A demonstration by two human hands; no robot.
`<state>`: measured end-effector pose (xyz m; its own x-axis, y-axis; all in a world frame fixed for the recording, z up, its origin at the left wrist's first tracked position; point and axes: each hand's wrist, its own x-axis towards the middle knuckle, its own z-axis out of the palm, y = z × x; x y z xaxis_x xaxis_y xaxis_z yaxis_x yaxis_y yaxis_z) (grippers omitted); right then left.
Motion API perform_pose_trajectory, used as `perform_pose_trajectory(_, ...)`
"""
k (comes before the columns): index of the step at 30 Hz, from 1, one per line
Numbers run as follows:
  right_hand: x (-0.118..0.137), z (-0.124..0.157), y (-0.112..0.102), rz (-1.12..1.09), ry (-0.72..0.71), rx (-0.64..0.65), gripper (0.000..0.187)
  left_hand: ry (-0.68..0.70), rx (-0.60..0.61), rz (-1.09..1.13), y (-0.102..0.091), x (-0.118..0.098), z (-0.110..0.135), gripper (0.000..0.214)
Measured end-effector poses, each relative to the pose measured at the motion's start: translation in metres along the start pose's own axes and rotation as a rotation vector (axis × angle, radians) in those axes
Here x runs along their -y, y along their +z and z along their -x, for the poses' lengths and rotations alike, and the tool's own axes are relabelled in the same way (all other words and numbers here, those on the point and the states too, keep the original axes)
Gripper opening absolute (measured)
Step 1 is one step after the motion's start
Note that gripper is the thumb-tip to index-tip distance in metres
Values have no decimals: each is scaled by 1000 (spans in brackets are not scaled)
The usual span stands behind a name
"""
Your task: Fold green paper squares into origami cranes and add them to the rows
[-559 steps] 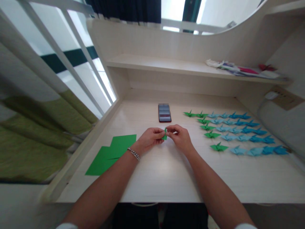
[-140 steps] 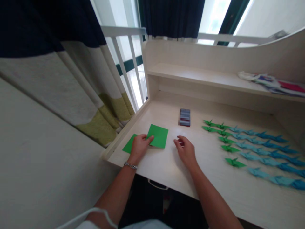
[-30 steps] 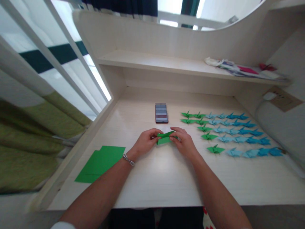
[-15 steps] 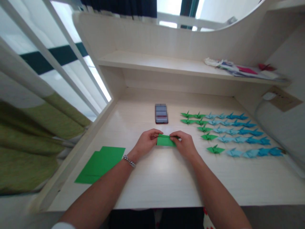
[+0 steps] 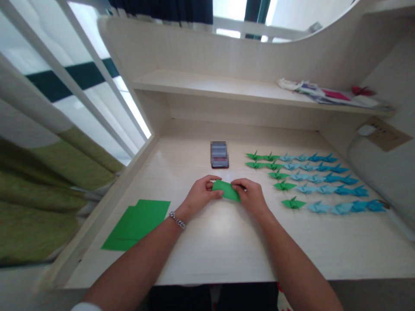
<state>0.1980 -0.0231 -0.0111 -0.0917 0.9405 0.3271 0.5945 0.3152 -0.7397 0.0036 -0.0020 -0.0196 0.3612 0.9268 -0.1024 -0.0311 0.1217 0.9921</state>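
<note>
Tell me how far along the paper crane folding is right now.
Done: rows of finished cranes lie on the desk, green cranes beside blue cranes. In hand: the left hand and right hand pinch a folded green sheet, only at an early fold, no crane shape yet. Left: a stack of flat green sheets waits unfolded at the left.

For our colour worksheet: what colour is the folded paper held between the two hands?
Green; the folded paper shows best in the head view, between the left hand and right hand.
</note>
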Motion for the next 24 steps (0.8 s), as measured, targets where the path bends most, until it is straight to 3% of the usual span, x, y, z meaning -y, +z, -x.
perform_pose_trajectory(6, -5, 1, 6, -47, 60, 39, 21, -19, -80, 43, 1, 3, -3, 48)
perform_pose_trajectory(17, -8, 0, 11, -127, 130, 22, 19, 1, -45, 5, -1, 4, -1, 44)
perform_pose_trajectory(24, -7, 0, 10, -160, 153, 27, 21, 11, -91, -44, 0, 3, 0, 40)
